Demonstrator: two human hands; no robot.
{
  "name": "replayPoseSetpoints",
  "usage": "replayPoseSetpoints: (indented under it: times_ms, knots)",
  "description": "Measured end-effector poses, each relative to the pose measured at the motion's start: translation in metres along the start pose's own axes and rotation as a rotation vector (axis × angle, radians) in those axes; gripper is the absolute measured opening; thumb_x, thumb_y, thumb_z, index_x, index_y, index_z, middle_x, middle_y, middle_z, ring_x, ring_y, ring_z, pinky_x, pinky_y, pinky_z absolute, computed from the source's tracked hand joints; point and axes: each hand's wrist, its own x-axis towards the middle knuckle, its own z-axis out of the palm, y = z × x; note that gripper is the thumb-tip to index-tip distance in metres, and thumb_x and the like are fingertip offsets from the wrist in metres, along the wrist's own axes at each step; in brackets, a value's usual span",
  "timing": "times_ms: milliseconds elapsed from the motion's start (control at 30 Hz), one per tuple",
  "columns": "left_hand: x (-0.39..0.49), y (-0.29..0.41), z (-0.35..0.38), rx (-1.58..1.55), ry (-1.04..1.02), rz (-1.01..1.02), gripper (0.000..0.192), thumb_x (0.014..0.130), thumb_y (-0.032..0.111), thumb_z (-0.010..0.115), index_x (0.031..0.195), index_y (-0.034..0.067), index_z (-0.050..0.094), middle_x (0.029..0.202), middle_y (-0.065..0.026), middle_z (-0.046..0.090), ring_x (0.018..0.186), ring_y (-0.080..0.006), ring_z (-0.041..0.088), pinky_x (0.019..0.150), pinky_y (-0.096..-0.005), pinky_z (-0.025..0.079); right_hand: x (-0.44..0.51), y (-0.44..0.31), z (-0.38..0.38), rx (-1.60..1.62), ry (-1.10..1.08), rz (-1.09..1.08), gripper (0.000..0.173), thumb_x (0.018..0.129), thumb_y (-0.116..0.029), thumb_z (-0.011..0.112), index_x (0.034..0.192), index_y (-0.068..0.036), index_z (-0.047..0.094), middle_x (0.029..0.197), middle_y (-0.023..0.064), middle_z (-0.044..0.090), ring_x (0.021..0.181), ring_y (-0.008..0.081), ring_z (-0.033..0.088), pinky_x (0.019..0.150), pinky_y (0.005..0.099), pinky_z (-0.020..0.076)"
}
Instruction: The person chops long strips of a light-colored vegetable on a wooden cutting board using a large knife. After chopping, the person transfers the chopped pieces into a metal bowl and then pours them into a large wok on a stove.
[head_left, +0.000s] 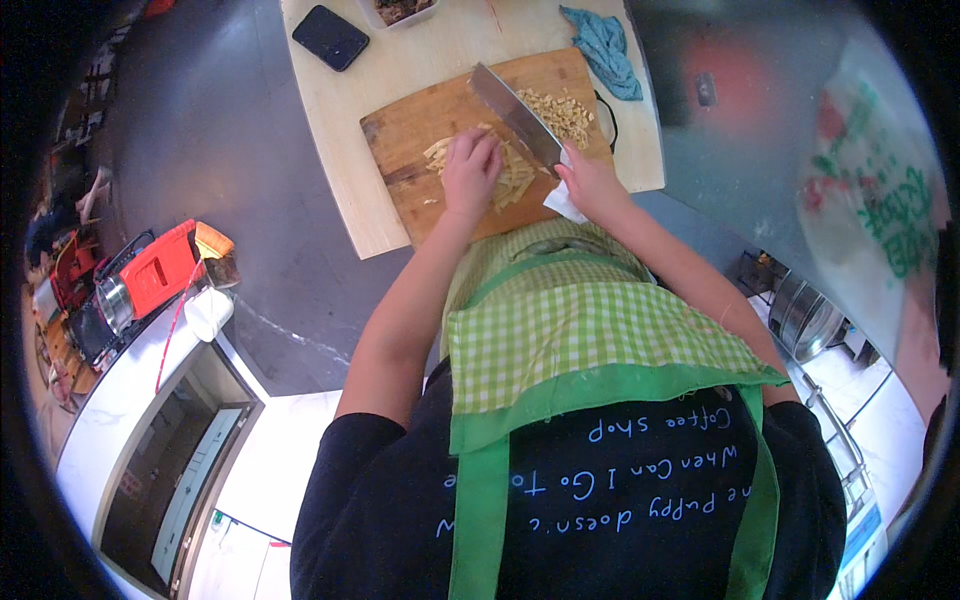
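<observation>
A wooden cutting board (405, 157) lies on a pale wooden table before me. My right hand (589, 176) grips the handle of a broad cleaver (517, 112), with white paper or cloth (564, 202) around the grip. The blade slants across the board, between pale sliced strips (514, 180) and a heap of small diced pieces (559, 116). My left hand (472, 161) rests over the strips with fingers bent and bunched. Whether it pinches any strip is hidden under the fingers.
Past the board, the table (330, 112) bears a black phone (330, 37), a plastic tub of dark food (403, 10) and a crumpled teal cloth (604, 52). A black loop handle (611, 124) sticks out from the board's right edge. A red container (161, 266) stands far left.
</observation>
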Motion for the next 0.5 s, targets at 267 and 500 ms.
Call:
replayPoseSetpoints:
  times_ms: [267,500]
  knots:
    - [-0.003,-0.005,-0.005,0.005,-0.032,0.078,0.023,0.078,0.009,0.066,0.099,0.004,0.061,0.106,-0.0109,0.061,0.099,-0.0321,0.057,0.086,-0.04,0.048,-0.045,-0.02,-0.032,-0.006,-0.188,-0.041,0.03,0.094,-0.015,0.051,0.121,-0.003,0.042,0.08,0.0274,0.062,0.076,0.0478,0.06,0.065,0.0553,0.0455]
    - [-0.003,-0.009,-0.001,0.018,-0.045,0.031,0.025,0.073,0.01,0.067,0.098,0.007,0.062,0.106,-0.0087,0.061,0.099,-0.0302,0.058,0.083,-0.0388,0.05,-0.014,-0.024,0.011,-0.05,-0.13,0.013,0.026,0.094,-0.014,0.047,0.117,-0.003,0.046,0.085,0.0271,0.063,0.079,0.0453,0.062,0.067,0.055,0.0467]
